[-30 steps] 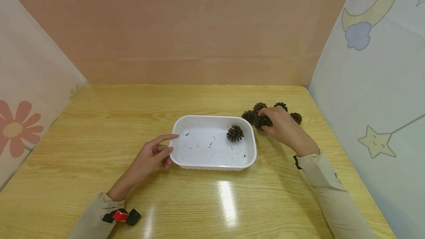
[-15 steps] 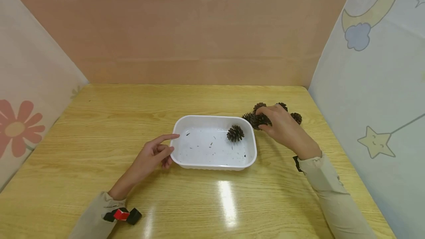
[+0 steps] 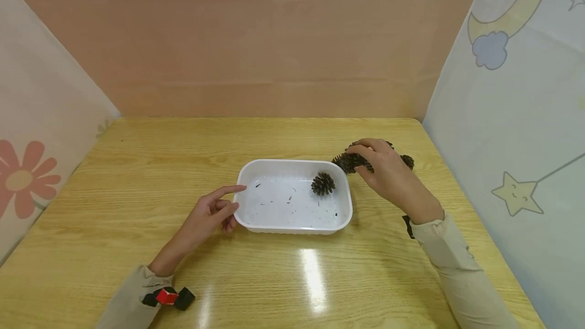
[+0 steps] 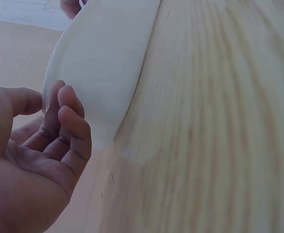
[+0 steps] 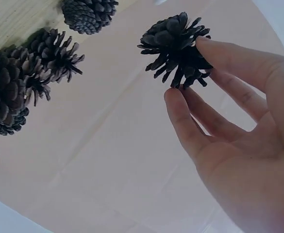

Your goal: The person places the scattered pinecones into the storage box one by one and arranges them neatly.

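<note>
In the right wrist view a dark brown pine cone (image 5: 175, 51) is pinched between the thumb and fingertips of my right hand (image 5: 243, 111). The head view has this right hand (image 3: 390, 176) over the pile of pine cones (image 3: 346, 162), hiding much of it. My left hand (image 3: 210, 215) holds the left end of a white plastic tray (image 3: 292, 229), its index finger lying over the rim. Seen from the left wrist, the curled fingers of the left hand (image 4: 49, 150) sit against the tray's outer wall (image 4: 103, 58). One pine cone (image 3: 323, 184) lies inside the tray at the right.
Several other pine cones (image 5: 3, 87) lie on the wooden table (image 3: 183, 151), right of the tray. Dark flakes are scattered over the tray floor. A brown backdrop (image 3: 274, 39) rises behind the table, with printed cloths (image 3: 525, 116) on both sides.
My right hand has risen slightly, drawing a pine cone up from the pile. The left hand and the tray stay where they were.
</note>
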`<move>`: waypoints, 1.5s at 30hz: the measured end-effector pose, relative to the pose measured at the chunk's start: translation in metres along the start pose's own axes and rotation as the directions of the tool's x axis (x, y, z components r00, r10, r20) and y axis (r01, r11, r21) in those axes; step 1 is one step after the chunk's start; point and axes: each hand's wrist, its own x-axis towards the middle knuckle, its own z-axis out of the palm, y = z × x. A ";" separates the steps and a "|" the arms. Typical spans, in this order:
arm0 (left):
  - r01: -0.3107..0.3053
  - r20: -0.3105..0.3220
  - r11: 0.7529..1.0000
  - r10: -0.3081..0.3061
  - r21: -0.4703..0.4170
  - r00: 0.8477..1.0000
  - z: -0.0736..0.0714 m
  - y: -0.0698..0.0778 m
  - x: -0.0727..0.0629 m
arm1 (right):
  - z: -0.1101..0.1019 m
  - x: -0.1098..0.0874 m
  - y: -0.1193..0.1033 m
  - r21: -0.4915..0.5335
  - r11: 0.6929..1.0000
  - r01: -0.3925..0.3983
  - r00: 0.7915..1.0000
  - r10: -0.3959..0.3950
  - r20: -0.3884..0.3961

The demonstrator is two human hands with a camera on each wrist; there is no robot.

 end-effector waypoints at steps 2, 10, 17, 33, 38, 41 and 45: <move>0.000 0.000 1.000 0.000 -0.001 1.000 0.000 0.000 0.000 | -0.001 0.000 -0.002 0.002 1.000 0.006 1.000 -0.006 -0.005; -0.011 0.003 1.000 0.011 -0.003 1.000 0.000 -0.001 0.001 | -0.003 0.000 -0.012 0.011 0.997 0.070 0.997 -0.070 -0.036; 0.000 0.033 0.999 0.002 -0.047 0.999 0.000 0.001 0.003 | -0.003 -0.002 -0.023 0.015 0.991 0.137 0.988 -0.135 -0.069; 0.010 0.003 0.993 -0.009 -0.122 1.000 0.000 0.002 0.003 | 0.002 -0.004 -0.039 0.026 0.985 0.170 0.985 -0.169 -0.016; 0.002 -0.004 0.991 -0.003 -0.131 1.000 -0.001 0.002 0.003 | 0.011 -0.003 -0.042 0.034 0.982 0.186 0.982 -0.186 0.010; 0.007 -0.004 0.992 -0.007 -0.129 1.000 -0.001 0.002 0.004 | 0.015 -0.003 -0.043 0.043 0.984 0.175 0.984 -0.176 0.033; 0.017 -0.005 0.993 -0.018 -0.116 1.000 -0.001 0.002 0.004 | 0.020 -0.004 -0.043 0.031 0.988 0.148 0.986 -0.150 0.071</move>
